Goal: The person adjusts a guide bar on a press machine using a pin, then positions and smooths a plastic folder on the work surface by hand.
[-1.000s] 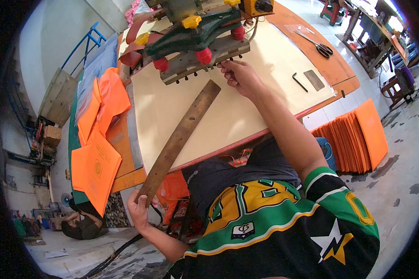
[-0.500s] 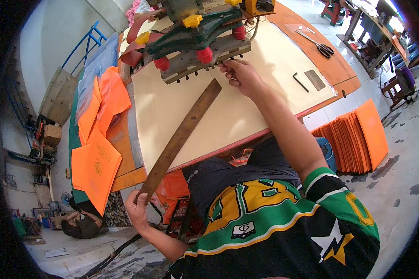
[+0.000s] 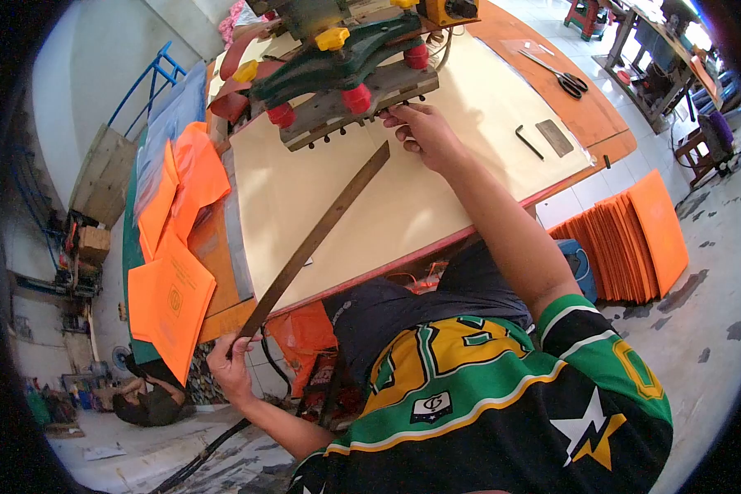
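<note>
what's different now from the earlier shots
The left hand shifted slightly left and rolled the brown strip toward its edge, so it looks narrower. Nothing was let go. The right hand remains at the plate's edge.

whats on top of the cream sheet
A dark hex key and a flat metal plate lie on the cream sheet; something small and white shows beside the long metal strip. Whatever the strip and green press cover can't be seen.
</note>
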`<state>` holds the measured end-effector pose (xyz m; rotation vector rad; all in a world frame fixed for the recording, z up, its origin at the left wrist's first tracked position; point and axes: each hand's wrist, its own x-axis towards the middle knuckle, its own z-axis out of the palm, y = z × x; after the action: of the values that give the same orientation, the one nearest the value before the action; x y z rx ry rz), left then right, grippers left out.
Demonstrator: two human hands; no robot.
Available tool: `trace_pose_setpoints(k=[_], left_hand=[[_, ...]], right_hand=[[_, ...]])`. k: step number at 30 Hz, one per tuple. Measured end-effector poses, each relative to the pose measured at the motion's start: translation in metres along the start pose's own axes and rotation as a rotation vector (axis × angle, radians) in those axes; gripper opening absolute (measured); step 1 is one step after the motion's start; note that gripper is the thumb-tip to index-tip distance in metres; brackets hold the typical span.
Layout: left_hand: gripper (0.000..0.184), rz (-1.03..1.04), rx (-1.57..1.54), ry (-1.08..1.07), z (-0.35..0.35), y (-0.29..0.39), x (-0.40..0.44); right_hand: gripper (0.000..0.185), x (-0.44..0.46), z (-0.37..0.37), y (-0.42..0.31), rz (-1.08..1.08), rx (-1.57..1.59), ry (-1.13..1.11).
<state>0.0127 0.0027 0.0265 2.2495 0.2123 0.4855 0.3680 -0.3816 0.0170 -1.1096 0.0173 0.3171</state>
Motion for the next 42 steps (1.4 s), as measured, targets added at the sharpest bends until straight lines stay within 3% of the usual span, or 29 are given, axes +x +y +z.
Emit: trace_pose_setpoints(k=[9,12,14,18,20,23,27,29,34,42], left_hand=[[0.032,0.035,0.088,0.024,-0.007,0.004,0.004],[0.028,0.013,0.140,0.077,-0.005,0.001,0.012],[0.022,0.053,0.072,0.109,-0.003,-0.001,0.023],[0.018,0.031,0.018,0.055,-0.006,-0.002,0.054],[0.017,-0.036,-0.060,0.029,-0.002,-0.003,0.072],[0.020,-0.094,-0.055,-0.026,0.006,0.000,0.106],[0.024,-0.135,-0.021,-0.155,0.040,0.017,0.148],[0.024,-0.141,-0.031,-0.196,0.061,0.019,0.167],[0.024,0.002,-0.063,-0.263,0.107,0.012,0.220],[0.020,0.176,-0.218,-0.129,0.151,-0.005,0.267]], right_hand=[[0.014,0.008,-0.005,0.012,-0.044,-0.040,-0.004],[0.017,0.001,-0.011,0.012,-0.018,-0.127,-0.099],[0.019,-0.007,-0.013,0.005,-0.036,-0.507,-0.147],[0.021,-0.036,-0.012,-0.009,-0.043,-0.720,-0.179],[0.021,-0.036,-0.026,-0.001,-0.309,-0.609,-0.327],[0.022,-0.048,-0.033,-0.024,-0.198,-0.844,-0.157],[0.019,-0.031,-0.069,-0.034,-0.263,-0.896,-0.111],[0.018,-0.029,-0.079,-0.049,-0.079,-0.934,-0.019],[0.022,0.009,-0.113,-0.063,-0.251,-0.890,0.027],[0.022,0.024,-0.123,-0.057,-0.457,-0.742,0.147]])
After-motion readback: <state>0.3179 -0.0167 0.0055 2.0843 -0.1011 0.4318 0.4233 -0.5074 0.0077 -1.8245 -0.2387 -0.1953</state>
